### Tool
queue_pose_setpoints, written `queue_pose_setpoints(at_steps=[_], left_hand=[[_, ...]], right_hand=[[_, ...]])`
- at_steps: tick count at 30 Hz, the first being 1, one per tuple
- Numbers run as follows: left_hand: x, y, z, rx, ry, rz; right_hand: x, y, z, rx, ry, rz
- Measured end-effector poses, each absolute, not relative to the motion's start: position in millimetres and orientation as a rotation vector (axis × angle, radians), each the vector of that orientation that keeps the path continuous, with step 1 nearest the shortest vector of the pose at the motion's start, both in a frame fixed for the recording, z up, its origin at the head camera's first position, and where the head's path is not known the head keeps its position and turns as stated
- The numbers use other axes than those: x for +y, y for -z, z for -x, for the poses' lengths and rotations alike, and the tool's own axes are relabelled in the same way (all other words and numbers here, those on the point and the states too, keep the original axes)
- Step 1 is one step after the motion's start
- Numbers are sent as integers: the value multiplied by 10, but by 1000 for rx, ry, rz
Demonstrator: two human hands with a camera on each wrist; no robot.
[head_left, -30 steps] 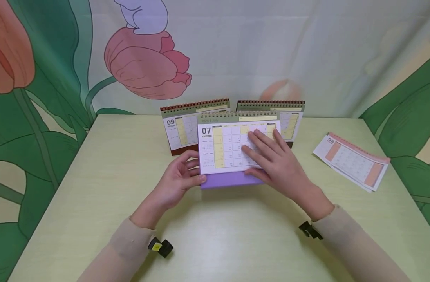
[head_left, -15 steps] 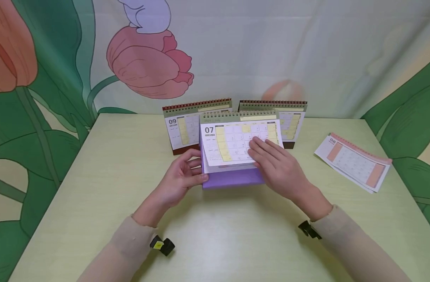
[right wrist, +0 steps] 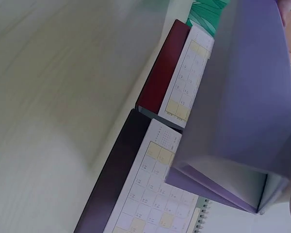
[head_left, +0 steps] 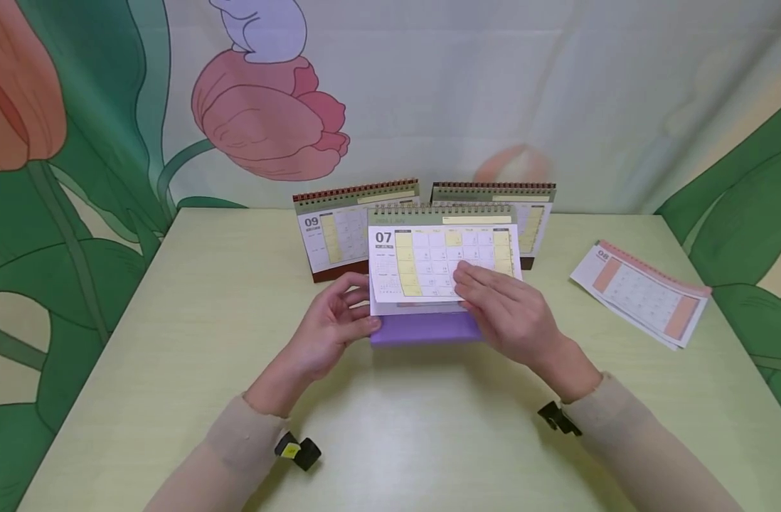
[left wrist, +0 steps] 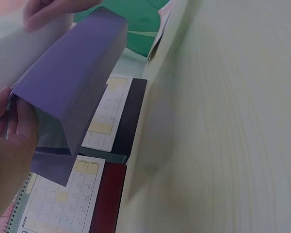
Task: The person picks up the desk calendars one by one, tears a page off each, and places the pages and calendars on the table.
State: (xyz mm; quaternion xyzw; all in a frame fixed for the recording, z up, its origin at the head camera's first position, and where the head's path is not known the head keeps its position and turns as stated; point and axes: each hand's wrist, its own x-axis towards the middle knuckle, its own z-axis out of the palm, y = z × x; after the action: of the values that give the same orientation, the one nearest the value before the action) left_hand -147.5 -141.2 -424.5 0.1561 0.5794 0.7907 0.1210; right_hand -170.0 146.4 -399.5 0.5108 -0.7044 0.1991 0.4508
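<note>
A purple desk calendar (head_left: 422,328) with a spiral top shows its July page (head_left: 442,245), marked 07. My left hand (head_left: 329,320) grips its left side, thumb on the front of the purple base and fingers behind. At the lower right of the page is my right hand (head_left: 512,309), pinching the sheet, its fingers lying together across the front. The bottom of the July page stands away from the sheets below, where a reddish strip shows. In the left wrist view the calendar's hollow purple stand (left wrist: 70,68) is raised over the table. The right thumb is mostly hidden.
Behind stand two more desk calendars: one with a dark red base (head_left: 333,272), marked 09, and one with a dark base (head_left: 527,263). A loose pink-topped calendar pad (head_left: 640,295), marked 08, lies at the right of the pale table (head_left: 397,441). A printed curtain hangs behind.
The right hand has gone from lying spread on the July page to pinching its lower right, and the page's bottom has come away from the sheets beneath. The left hand keeps its grip.
</note>
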Motion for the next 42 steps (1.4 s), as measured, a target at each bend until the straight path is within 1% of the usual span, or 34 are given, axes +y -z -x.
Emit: queue_pose_setpoints(at_steps=[10, 28, 42], left_hand=[[-1420, 4215, 1482, 1736, -2324, -467], [-1415, 4183, 1501, 1747, -2334, -476], [-1333, 4185, 1512, 1777, -2303, -474]], right_hand=[[1487, 4073, 1720, -1748, -473, -1298], [1482, 4131, 1749, -1850, -529, -1272], [1302, 4117, 1732, -1664, -523, -1055]])
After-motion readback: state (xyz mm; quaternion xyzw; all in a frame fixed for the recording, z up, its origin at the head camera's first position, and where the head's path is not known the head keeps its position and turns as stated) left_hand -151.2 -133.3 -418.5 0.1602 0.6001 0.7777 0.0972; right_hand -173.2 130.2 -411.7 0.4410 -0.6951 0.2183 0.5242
